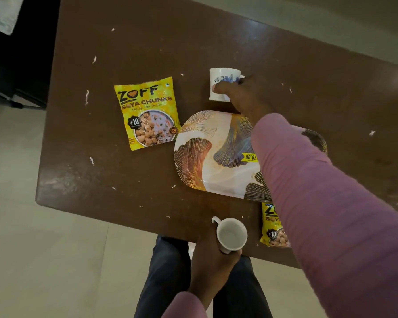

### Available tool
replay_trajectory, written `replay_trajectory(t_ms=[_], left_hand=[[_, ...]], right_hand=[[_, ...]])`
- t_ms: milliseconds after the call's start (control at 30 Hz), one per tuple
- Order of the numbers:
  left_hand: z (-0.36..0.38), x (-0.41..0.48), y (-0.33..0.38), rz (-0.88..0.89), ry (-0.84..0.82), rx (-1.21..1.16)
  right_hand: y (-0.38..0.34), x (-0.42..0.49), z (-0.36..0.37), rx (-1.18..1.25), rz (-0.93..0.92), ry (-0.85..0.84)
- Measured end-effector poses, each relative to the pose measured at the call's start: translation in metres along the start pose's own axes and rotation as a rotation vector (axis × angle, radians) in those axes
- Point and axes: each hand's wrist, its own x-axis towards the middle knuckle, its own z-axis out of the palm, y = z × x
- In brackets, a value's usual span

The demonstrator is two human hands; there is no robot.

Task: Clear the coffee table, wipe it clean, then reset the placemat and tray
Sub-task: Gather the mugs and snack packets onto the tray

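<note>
On the brown coffee table (124,53) lies an oval tray (207,157) with a gold leaf pattern and a yellow price sticker. Beyond the tray stands a white cup with blue flowers (218,81); my right hand (241,95) grips it, thumb on its side and fingers at the handle. My left hand (214,258) holds a plain white cup (231,235), empty, at the table's near edge. A yellow soya chunks packet (147,113) lies left of the tray. A second yellow packet (271,228) lies near the front edge, partly hidden by my right sleeve.
Small white crumbs and smears (87,97) are scattered over the table top. Pale floor tiles (44,260) surround the table. Dark furniture (16,72) stands at the far left. My legs in dark trousers (168,271) are against the table's near edge.
</note>
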Motion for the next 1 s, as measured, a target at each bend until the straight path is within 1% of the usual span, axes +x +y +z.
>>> replay_trajectory(t_ms=[67,167,200,267,367,500,633,733,800,900,1000], left_hand=[[0.004,-0.005,0.008,0.077,0.058,-0.001],[0.013,0.004,0.033,0.183,0.219,-0.021],[0.016,0.010,0.040,0.227,0.275,-0.016],[0.023,0.027,0.054,0.301,0.371,0.070],[0.025,0.051,0.069,0.339,0.446,0.148],[0.031,0.070,0.073,0.374,0.545,0.261],[0.033,0.079,0.068,0.343,0.614,0.255],[0.036,0.078,0.068,0.340,0.638,0.249],[0.039,0.074,0.070,0.305,0.653,0.222],[0.042,0.070,0.075,0.235,0.642,0.174],[0.044,0.069,0.077,0.217,0.644,0.158]], right_hand=[[0.004,-0.013,-0.010,0.011,-0.056,0.056],[0.031,-0.043,-0.030,0.092,-0.161,0.219],[0.042,-0.055,-0.035,0.122,-0.159,0.257],[0.067,-0.072,-0.043,0.118,-0.128,0.326],[0.098,-0.082,-0.044,0.047,-0.126,0.385],[0.117,-0.081,-0.035,0.002,-0.127,0.380],[0.118,-0.078,-0.029,-0.002,-0.174,0.379],[0.121,-0.078,-0.027,-0.002,-0.176,0.390],[0.127,-0.082,-0.027,-0.001,-0.156,0.384],[0.133,-0.087,-0.026,-0.063,-0.188,0.382],[0.134,-0.091,-0.026,0.002,-0.201,0.305]])
